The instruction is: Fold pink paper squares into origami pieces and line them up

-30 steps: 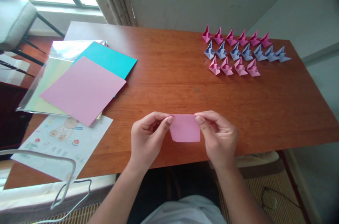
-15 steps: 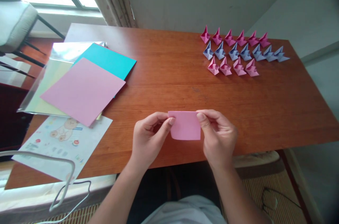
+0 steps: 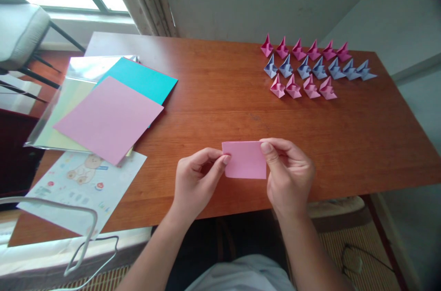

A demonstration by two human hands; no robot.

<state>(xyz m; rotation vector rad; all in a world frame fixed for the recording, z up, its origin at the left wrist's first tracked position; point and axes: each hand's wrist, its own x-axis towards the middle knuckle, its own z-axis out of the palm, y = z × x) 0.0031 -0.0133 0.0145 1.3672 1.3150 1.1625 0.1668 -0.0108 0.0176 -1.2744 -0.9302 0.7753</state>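
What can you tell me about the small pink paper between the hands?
The small pink paper is plain, smooth-looking and four-sided, with a thin line along its top edge that suggests layers. Its broad face shows to the camera, and its lower left corner looks slightly rounded. The left hand pinches its left edge below the upper corner; the right hand pinches its upper right corner. Whether it touches the table is unclear.

Pink paper (image 3: 246, 162), one piece.
Oblong, flat; pinched at left edge and far right corner, over worktop (image 3: 206, 112), near side.
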